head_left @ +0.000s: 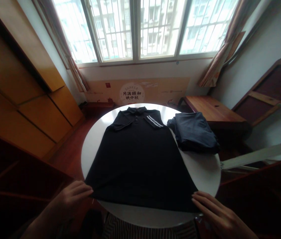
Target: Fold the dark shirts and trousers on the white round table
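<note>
A black polo shirt (140, 159) lies spread front-up on the round white table (93, 146), its collar at the far side and its hem toward me. Both short sleeves are folded in over the chest; the right one shows two white stripes. My left hand (74, 196) pinches the hem's left corner, just past the table edge. At the opposite corner, my right hand (215, 207) grips the hem between thumb and fingers. The cloth between the two hands looks pulled fairly flat.
A stack of folded dark clothes (195, 131) sits on the table's right side. Behind it stands a low wooden table (215, 108). Wooden cabinets (31, 99) line the left, a barred window (135, 30) the back. A pale metal bar (259, 156) is at right.
</note>
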The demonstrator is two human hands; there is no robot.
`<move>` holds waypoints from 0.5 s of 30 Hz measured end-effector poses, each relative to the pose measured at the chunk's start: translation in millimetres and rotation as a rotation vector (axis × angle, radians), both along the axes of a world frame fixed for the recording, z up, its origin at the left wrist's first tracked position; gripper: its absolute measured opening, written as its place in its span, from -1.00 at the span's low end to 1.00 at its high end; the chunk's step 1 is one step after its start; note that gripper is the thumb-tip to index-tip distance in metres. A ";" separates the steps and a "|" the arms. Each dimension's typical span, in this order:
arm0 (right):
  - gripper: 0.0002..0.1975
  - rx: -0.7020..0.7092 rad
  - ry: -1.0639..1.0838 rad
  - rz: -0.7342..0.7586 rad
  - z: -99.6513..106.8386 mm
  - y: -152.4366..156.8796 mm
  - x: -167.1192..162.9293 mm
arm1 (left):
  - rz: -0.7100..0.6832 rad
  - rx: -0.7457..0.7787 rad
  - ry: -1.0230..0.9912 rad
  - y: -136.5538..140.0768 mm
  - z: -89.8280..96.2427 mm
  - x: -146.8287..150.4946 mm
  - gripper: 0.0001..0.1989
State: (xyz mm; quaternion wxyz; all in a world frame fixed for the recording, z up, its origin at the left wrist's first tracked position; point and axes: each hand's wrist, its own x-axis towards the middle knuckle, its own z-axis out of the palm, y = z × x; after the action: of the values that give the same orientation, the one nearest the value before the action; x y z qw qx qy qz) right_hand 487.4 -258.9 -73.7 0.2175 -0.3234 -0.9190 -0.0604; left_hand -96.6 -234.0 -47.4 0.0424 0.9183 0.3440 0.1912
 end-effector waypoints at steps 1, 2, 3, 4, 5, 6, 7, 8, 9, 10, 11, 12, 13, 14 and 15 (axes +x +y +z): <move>-0.49 -0.002 -0.002 0.001 0.8 0.2 0.8 | 0.004 -0.004 0.003 -0.8 -1.6 -4.1 -0.60; -0.49 -0.004 -0.005 0.001 2.0 0.7 0.9 | 0.007 -0.015 0.007 -1.3 -3.2 -7.4 -0.61; -0.50 -0.001 -0.005 0.003 3.6 1.4 0.3 | 0.012 -0.031 0.013 -1.6 -4.6 -9.7 -0.63; -0.50 0.003 -0.007 0.005 5.4 2.2 -0.7 | 0.014 -0.049 0.019 -1.6 -5.9 -10.8 -0.64; -0.50 0.010 -0.012 0.011 7.1 3.2 -2.1 | 0.013 -0.065 0.022 -1.2 -6.8 -10.8 -0.66; -0.50 0.018 -0.020 0.019 8.7 4.1 -3.6 | 0.016 -0.082 0.026 -0.5 -7.3 -10.0 -0.67; -0.50 0.025 -0.030 0.025 10.2 4.9 -5.0 | 0.023 -0.100 0.032 0.2 -7.3 -8.7 -0.69; -0.49 0.033 -0.041 0.031 11.4 5.4 -6.2 | 0.036 -0.118 0.040 1.0 -6.9 -7.2 -0.70; -0.50 0.040 -0.050 0.032 12.4 5.7 -7.1 | 0.050 -0.133 0.050 1.6 -6.2 -6.1 -0.71; -0.49 0.048 -0.057 0.029 13.3 5.7 -7.6 | 0.060 -0.144 0.058 2.1 -5.3 -5.5 -0.71; -0.49 0.053 -0.063 0.022 14.2 5.6 -7.8 | 0.071 -0.151 0.064 2.4 -4.4 -5.7 -0.71; -0.49 0.052 -0.065 0.016 15.0 5.5 -7.8 | 0.076 -0.154 0.066 2.5 -3.6 -6.6 -0.71; -0.49 0.042 -0.067 0.014 15.9 5.4 -7.7 | 0.072 -0.156 0.065 2.5 -2.9 -8.0 -0.71; -0.48 0.028 -0.065 0.017 16.7 5.3 -7.6 | 0.065 -0.156 0.061 2.4 -2.3 -9.7 -0.72; -0.48 0.010 -0.063 0.022 17.4 5.4 -7.6 | 0.061 -0.157 0.057 2.3 -1.7 -11.3 -0.72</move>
State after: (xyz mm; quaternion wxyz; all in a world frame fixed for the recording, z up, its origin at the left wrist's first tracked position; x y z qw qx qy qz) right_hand 479.9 -253.5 -56.3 0.1905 -0.3101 -0.9286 -0.0727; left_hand -107.9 -231.7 -49.1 0.0986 0.9064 0.3867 0.1388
